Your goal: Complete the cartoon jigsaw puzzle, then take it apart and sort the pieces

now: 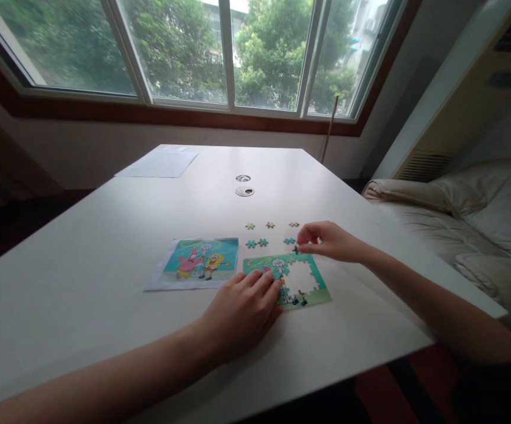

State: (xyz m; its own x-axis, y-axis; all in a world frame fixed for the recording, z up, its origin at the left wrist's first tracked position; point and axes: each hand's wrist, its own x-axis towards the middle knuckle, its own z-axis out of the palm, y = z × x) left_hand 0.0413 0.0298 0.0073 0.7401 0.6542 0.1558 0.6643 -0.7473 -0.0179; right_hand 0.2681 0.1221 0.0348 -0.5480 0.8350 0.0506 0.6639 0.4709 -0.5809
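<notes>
A cartoon jigsaw puzzle (278,265) lies near the table's front edge, with a white gap in its right half. Across its left part rests my left hand (249,303), fingers laid over the pieces and hiding some of the picture. My right hand (329,240) is just beyond the puzzle's top edge, pinching a small dark green puzzle piece (296,249) between thumb and fingertips. Several loose pieces lie behind the puzzle, among them a yellowish piece (249,226) and a teal piece (289,240) close to my right fingertips. Left of the puzzle is a printed reference picture (200,262).
The white table (105,235) stretches toward a window (185,53). White paper (158,164) lies at its far left corner. Two round grommets (244,191) sit in the tabletop. A beige leather sofa (450,206) stands to the right, and a thin stick (329,129) leans behind the table.
</notes>
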